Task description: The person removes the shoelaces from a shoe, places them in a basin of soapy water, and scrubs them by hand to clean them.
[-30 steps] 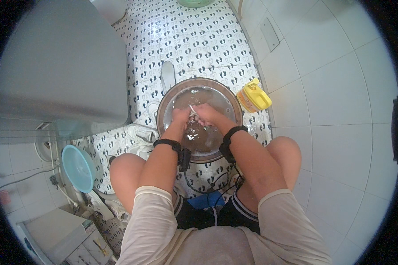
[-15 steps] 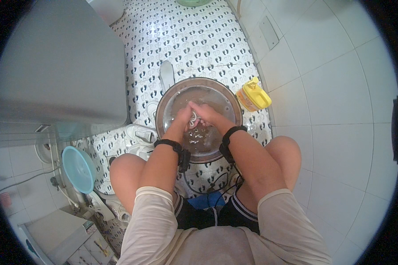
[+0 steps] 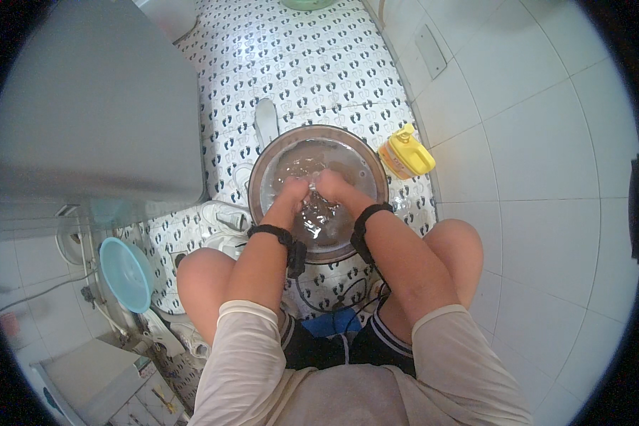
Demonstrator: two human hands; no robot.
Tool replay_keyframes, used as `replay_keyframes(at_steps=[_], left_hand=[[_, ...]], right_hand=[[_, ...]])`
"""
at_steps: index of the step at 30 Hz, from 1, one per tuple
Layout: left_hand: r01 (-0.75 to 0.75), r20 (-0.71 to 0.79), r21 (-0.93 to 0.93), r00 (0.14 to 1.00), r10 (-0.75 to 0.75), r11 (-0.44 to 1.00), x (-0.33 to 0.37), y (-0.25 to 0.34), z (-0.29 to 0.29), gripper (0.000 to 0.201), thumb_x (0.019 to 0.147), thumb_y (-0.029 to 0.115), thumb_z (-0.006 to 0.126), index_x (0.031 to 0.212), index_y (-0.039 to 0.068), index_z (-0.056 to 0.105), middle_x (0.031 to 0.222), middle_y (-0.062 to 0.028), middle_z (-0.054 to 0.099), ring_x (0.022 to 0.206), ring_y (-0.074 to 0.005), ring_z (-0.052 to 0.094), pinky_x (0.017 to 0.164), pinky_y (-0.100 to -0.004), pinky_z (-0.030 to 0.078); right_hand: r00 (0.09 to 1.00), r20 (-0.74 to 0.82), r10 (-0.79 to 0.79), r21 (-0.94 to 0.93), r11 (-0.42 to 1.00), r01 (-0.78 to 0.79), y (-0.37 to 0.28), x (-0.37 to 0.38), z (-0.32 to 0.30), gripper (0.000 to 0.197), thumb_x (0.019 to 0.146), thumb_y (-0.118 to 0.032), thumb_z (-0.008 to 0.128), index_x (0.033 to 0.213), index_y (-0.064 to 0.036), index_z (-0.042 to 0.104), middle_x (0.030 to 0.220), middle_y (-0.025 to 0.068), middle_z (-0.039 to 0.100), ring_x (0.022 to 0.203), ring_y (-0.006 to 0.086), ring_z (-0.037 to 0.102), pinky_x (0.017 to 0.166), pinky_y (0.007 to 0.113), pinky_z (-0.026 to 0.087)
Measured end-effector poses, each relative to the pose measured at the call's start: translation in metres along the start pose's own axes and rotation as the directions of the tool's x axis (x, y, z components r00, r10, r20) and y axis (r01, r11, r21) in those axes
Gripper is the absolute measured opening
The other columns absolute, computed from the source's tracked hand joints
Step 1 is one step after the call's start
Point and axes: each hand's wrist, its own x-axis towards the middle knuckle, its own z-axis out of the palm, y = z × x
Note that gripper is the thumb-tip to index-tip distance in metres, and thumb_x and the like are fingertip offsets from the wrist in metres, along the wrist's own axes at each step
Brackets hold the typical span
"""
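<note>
A round brown-rimmed basin [image 3: 373, 160] of cloudy water stands on the floor between my knees. Both fists are low in its middle, almost touching, fingers partly under the water. My left hand [image 3: 295, 190] is closed, and so is my right hand [image 3: 329, 186]. Only a small pale bit of white shoelace [image 3: 314, 185] shows between them; the water and my fingers hide the rest. Ripples and bright glints surround the hands.
Right of the basin stands a yellow jug [image 3: 407, 155] with a handle. White shoes [image 3: 224, 216] and a flat insole [image 3: 265, 122] lie to its left. Further left are a light-blue tub [image 3: 126, 275] and a large grey appliance [image 3: 99, 106]. A tiled wall [image 3: 539, 156] rises on the right.
My hands were clasped together with loops of white lace showing; now they are slightly apart as two fists, and the lace is mostly hidden. The water is more rippled.
</note>
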Motion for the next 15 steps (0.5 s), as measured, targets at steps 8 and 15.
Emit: replay_keyframes(at_steps=[8, 15], left_hand=[[0.121, -0.015, 0.196, 0.993, -0.121, 0.973, -0.016, 0.014, 0.010, 0.039, 0.085, 0.033, 0.045, 0.065, 0.000, 0.052, 0.049, -0.0084, 0.047, 0.035, -0.0188, 0.041, 0.032, -0.0333, 0.027], [-0.066, -0.160, 0.088, 0.984, 0.079, 0.994, 0.005, -0.006, 0.001, 0.033, 0.079, 0.029, 0.055, 0.069, -0.002, 0.056, 0.053, -0.0076, 0.050, 0.040, -0.0163, 0.046, 0.036, -0.0311, 0.034]], right_hand=[[0.995, -0.066, 0.070, 0.005, 0.998, -0.070, -0.007, -0.003, -0.004, 0.045, 0.085, -0.032, 0.046, 0.078, 0.0104, 0.059, 0.074, 0.0252, 0.060, 0.070, 0.0321, 0.062, 0.064, 0.040, 0.047], [0.992, 0.003, 0.128, 0.138, 0.982, -0.128, -0.002, 0.007, 0.007, 0.034, 0.083, -0.025, 0.047, 0.088, 0.0063, 0.061, 0.079, 0.0264, 0.060, 0.068, 0.0377, 0.062, 0.055, 0.041, 0.049]])
